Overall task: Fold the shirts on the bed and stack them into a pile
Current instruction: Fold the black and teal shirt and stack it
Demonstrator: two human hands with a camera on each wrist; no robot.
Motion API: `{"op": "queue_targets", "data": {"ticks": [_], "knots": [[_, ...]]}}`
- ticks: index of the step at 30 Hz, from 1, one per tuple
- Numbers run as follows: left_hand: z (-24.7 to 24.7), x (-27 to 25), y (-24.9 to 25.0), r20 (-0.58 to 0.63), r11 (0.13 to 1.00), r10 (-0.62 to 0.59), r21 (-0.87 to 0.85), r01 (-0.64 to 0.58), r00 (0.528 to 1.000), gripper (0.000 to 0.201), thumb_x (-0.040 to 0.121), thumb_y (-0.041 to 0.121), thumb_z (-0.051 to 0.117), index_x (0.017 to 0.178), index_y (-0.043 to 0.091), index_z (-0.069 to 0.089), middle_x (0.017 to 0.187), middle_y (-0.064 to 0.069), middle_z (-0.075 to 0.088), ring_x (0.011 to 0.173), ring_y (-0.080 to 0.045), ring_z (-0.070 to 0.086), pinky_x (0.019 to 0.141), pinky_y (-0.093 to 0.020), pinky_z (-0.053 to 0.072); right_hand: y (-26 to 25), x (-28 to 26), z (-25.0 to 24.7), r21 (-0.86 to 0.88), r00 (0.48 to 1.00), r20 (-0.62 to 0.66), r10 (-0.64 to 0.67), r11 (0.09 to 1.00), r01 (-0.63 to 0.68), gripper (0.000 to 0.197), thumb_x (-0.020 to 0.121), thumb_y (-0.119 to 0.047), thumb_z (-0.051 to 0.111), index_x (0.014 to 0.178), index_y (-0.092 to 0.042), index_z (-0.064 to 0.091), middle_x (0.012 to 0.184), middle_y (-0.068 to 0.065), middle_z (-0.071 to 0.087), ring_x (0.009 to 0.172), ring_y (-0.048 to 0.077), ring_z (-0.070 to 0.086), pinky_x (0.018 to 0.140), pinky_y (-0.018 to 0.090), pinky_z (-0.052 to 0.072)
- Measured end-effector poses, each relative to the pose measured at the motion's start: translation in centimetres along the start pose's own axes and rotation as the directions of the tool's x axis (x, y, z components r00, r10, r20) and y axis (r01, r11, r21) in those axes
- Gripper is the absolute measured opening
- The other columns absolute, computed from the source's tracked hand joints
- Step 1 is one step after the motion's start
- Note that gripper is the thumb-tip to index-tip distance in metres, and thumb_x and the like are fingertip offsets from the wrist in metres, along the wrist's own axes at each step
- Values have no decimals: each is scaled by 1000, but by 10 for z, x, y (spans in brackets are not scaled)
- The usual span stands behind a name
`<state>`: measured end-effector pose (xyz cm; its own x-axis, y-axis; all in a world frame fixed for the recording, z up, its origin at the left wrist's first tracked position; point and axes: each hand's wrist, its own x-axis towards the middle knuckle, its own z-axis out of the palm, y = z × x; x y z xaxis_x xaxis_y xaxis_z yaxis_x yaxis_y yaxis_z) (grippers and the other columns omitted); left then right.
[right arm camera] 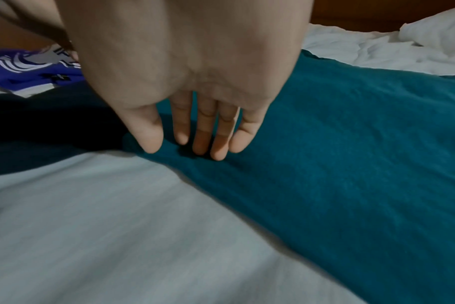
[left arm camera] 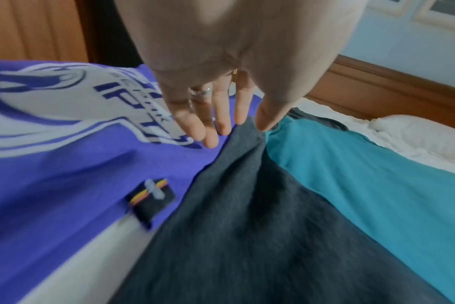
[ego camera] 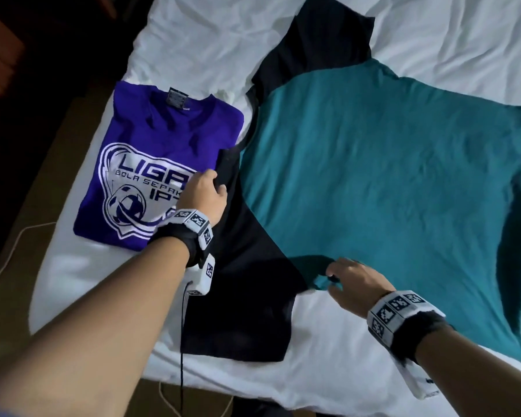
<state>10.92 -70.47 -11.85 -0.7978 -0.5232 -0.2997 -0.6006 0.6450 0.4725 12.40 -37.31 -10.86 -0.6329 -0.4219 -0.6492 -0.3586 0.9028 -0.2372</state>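
While the left hand [ego camera: 203, 192] pinches the teal-and-black shirt's [ego camera: 388, 176] collar and the right hand [ego camera: 351, 284] pinches its near edge mid-bed, both should lift evenly, sparing the folded purple shirt [ego camera: 151, 164] at left.

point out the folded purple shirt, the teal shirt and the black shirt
folded purple shirt [ego camera: 139, 133], head view, plain chest
teal shirt [ego camera: 388, 176], head view, middle of body
black shirt [ego camera: 244, 311], head view, lower body
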Motion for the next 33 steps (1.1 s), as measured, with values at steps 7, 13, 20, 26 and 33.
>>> {"op": "queue_targets", "data": {"ticks": [7,13,20,26,33], "knots": [[10,41,17,29,999,-52,-3,52,998,36,97,30,59,122,4,60,123,-23,64,115,-42,58,89,-46,47,4,9,13,53,999,-30,19,998,-17,21,89,-30,54,108,-26,62,107,-5,59,106,19,56,82,33,47],[-4,47,-2,-138,992,-123,1,124,983,18,97,20,57,108,7,64,113,-22,67,108,-44,59,80,-46,45,0,14,12,68,998,-18,60,996,-59,18,87,-29,55,103,-25,62,105,-6,59,105,19,55,83,34,49],[20,-15,21,-92,908,355,273,-319,930,42,75,25,70,113,13,57,111,-17,54,95,-42,56,75,-49,46,10,-15,19,-86,999,-25,24,996,-26,36,83,-25,57,119,-23,57,117,-1,50,111,24,50,88,37,47],[93,-113,61,436,582,684,158,-797,585,43,76,56,49,94,20,64,90,0,57,81,-26,59,69,-38,51,65,-55,34,-208,974,-169,152,960,-185,37,51,-14,79,84,-20,63,86,1,54,72,26,58,52,36,46],[123,-157,84,515,553,545,373,-745,662,37,55,25,79,84,15,58,87,-8,52,79,-33,56,58,-39,46,159,-106,38,-237,934,-229,273,915,-325,39,54,-16,83,89,-11,65,87,9,58,71,33,57,56,38,46]]}}
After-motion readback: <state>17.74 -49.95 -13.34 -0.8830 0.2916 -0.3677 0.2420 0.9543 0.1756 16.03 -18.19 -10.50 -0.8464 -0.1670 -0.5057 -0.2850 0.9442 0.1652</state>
